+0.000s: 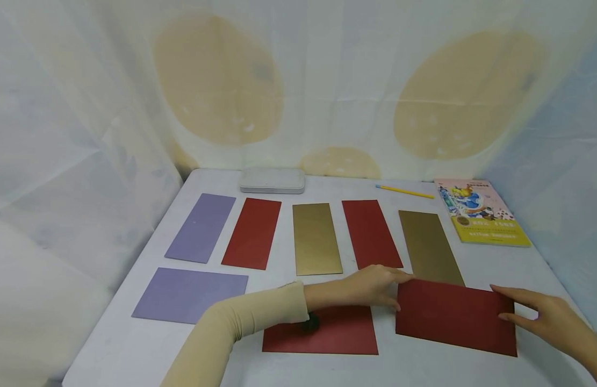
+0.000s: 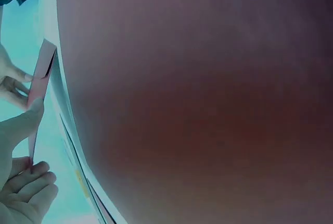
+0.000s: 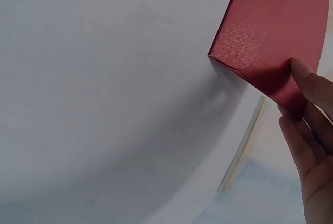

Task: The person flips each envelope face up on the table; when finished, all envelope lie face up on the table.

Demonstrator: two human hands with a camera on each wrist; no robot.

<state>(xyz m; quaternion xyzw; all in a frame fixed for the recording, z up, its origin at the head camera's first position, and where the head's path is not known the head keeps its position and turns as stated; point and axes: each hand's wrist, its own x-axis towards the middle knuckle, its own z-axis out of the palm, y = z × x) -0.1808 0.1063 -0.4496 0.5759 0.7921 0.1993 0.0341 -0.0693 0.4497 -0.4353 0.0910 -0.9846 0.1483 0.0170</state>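
We're mid-placement on the dark red envelope [image 1: 455, 316]: both hands are on it at the front right of the desk [image 1: 327, 371], and it sits slightly tilted, its far edge overlapping the near end of the rightmost gold envelope [image 1: 429, 244]. The left hand [image 1: 371, 287] reaches across and pinches the envelope's left upper corner, its grip closed on the paper; the right hand [image 1: 545, 320] holds the right edge with thumb on top and fingers under, which the right wrist view confirms: the fingers [image 3: 312, 130] clamp the red corner, which is lifted just off the desk. Another red envelope [image 1: 322, 330] lies flat just left of it, and a lilac one [image 1: 189, 295] further left, so we read this as filling a front row under the back row of five. Our guess at the next move: square the envelope to its red neighbour, pull it toward us clear of the gold one, lay it flat, then let go with both hands.
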